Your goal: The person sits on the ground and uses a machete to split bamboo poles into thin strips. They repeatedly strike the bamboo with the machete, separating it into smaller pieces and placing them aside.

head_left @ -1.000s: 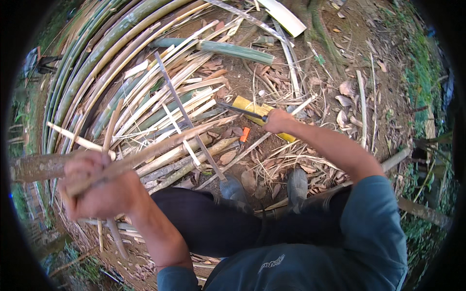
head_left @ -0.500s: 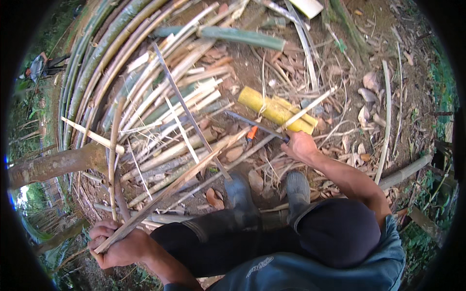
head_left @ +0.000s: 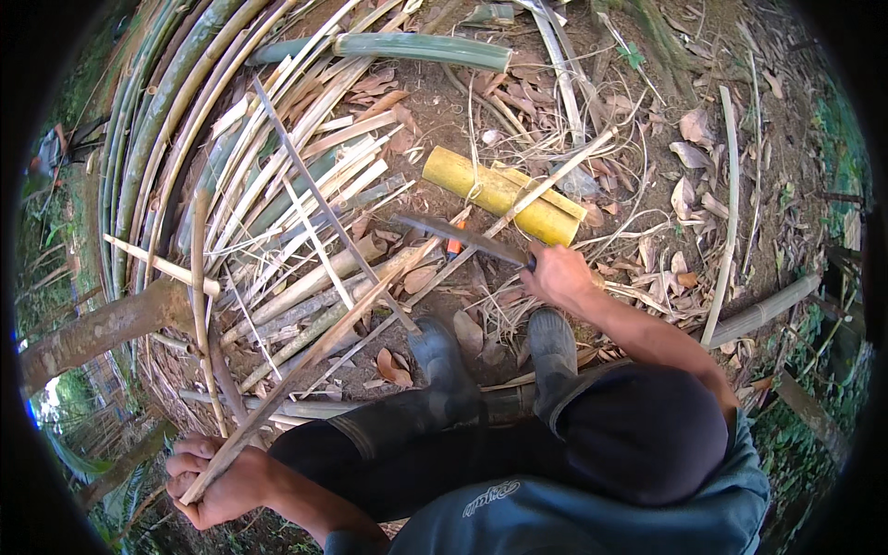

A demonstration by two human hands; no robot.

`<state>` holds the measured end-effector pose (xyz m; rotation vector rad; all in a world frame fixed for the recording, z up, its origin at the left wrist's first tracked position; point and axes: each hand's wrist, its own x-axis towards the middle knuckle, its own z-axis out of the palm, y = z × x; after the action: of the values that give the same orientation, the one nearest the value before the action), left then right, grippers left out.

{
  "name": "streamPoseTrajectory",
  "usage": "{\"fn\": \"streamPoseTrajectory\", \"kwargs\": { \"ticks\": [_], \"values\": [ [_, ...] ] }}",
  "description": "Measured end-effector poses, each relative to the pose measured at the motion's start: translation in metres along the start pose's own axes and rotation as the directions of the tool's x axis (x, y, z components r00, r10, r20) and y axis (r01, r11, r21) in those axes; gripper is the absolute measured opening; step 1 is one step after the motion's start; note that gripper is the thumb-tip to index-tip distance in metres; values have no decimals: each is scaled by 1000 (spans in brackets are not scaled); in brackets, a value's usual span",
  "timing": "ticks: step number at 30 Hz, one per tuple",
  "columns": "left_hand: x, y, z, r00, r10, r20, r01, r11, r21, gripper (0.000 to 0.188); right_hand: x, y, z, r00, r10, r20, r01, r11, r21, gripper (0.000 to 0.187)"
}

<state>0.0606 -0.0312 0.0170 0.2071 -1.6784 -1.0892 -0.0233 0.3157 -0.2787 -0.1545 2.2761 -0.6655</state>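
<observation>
My left hand (head_left: 222, 483), at the lower left, is closed around the near end of a long split bamboo strip (head_left: 298, 372). The strip slants away to the right, toward the middle of the view. Right of centre, my right hand (head_left: 561, 277) grips a knife by its dark handle. The knife's blade (head_left: 467, 239), slightly blurred, points left across the strip's far end; whether they touch I cannot tell. Close to the blade, a small orange-handled tool (head_left: 455, 244) is partly hidden. Just beyond my right hand lie yellow bamboo pieces (head_left: 504, 190).
Long bamboo poles (head_left: 171, 120) curve along the left, beside a pile of split strips (head_left: 324, 199). A long thin grey strip (head_left: 338, 208) slants over the pile. A trunk (head_left: 102, 333) juts in from the left. My boots (head_left: 444, 370) stand among dry leaves. A green bamboo piece (head_left: 421, 48) lies far off.
The whole scene has shifted left and slightly up as the view moved. Against the ground, my right hand and the knife have come a little nearer to me. Both grips are unchanged.
</observation>
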Motion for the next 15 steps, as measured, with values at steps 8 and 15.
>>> {"fn": "streamPoseTrajectory", "kwargs": {
  "ticks": [8,15],
  "values": [
    [75,22,-87,912,104,396,93,889,-448,34,-14,7,-19,987,28,-156,-14,996,91,33],
    [26,-2,-16,978,-128,163,176,929,-327,35,-24,49,1,947,196,-255,-153,972,179,30]
  ]
}}
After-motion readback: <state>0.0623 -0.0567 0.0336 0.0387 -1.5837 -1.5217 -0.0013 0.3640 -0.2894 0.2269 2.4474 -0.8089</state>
